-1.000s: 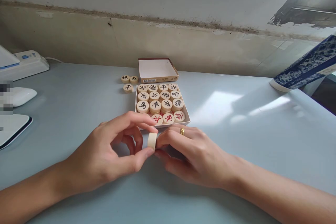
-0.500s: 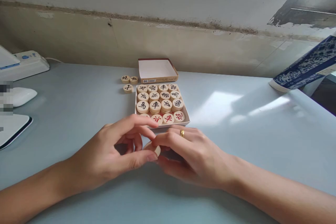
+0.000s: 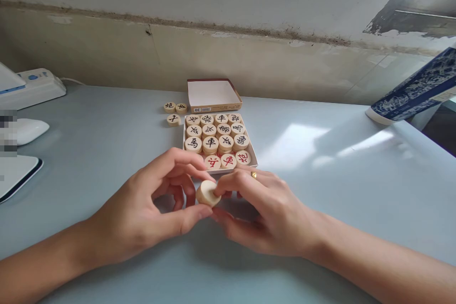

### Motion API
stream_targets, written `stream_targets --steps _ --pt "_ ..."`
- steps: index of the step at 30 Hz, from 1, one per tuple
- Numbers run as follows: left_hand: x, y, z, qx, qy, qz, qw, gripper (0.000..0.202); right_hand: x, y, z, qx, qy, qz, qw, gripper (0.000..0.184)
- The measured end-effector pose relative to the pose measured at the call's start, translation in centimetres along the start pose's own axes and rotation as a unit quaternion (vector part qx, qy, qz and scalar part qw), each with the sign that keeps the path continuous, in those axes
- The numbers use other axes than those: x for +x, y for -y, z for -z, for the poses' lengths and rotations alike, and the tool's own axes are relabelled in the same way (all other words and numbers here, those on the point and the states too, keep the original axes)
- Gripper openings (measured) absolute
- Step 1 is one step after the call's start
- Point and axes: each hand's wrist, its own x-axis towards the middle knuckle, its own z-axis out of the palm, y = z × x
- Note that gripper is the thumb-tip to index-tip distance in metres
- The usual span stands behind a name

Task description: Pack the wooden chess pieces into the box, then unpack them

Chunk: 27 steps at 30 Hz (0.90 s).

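A round wooden Chinese chess piece (image 3: 206, 193) is tilted between both hands, a blank side facing me. My left hand (image 3: 160, 199) pinches it from the left with thumb and fingertips. From the right, my right hand (image 3: 260, 209), with a gold ring, grips the same piece, its index finger on the blank face. Just beyond the hands lies an open box (image 3: 253, 165) of chess pieces. Rows with black characters are stacked on others, and the front row shows red characters (image 3: 228, 161). My left fingers hide the front left corner of the box.
Behind the box stands its upturned lid (image 3: 213, 92). Three loose black-character pieces (image 3: 173, 120) lie to its left. A white mouse (image 3: 33, 131) and a white device (image 3: 39, 86) sit at the left, a blue patterned object (image 3: 413, 88) at the right. A wall borders the table's back.
The held piece has been turned, so its blank round face now shows. My right index finger has shifted onto that face. The boxed and loose pieces have stayed put.
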Motion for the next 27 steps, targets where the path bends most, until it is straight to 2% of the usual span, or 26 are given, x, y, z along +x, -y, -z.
stream_targets --steps 5,7,10,13,17,19,23,27 --pt "0.0 -0.3 0.0 0.020 -0.019 0.016 0.999 0.025 0.0 0.0 0.0 -0.013 0.003 -0.003 1.000 0.014" --pt "0.0 -0.3 0.1 0.039 -0.019 0.002 0.999 0.021 -0.1 0.0 0.0 -0.027 0.009 -0.003 1.000 0.015" --pt "-0.1 0.2 0.3 0.091 0.001 -0.059 0.994 0.014 0.0 0.0 0.1 -0.029 0.023 0.007 0.999 0.015" --pt "0.0 0.7 0.6 0.140 0.012 -0.124 0.982 0.014 0.0 0.1 0.1 -0.023 0.024 0.005 0.999 0.013" --pt "0.3 0.6 0.6 0.149 0.011 -0.196 0.969 0.018 0.1 0.2 0.0 -0.017 0.005 -0.006 1.000 0.029" --pt "0.5 0.5 0.5 0.145 0.015 -0.214 0.966 0.020 0.1 0.2 0.0 -0.019 0.009 -0.010 1.000 0.030" --pt "0.6 0.5 0.1 0.081 -0.002 -0.173 0.982 0.027 0.2 0.2 0.2 -0.041 0.010 -0.022 0.999 0.017" --pt "0.5 0.9 -0.2 0.031 -0.007 -0.138 0.990 0.030 0.2 0.2 0.1 -0.047 0.015 -0.020 0.999 0.013"
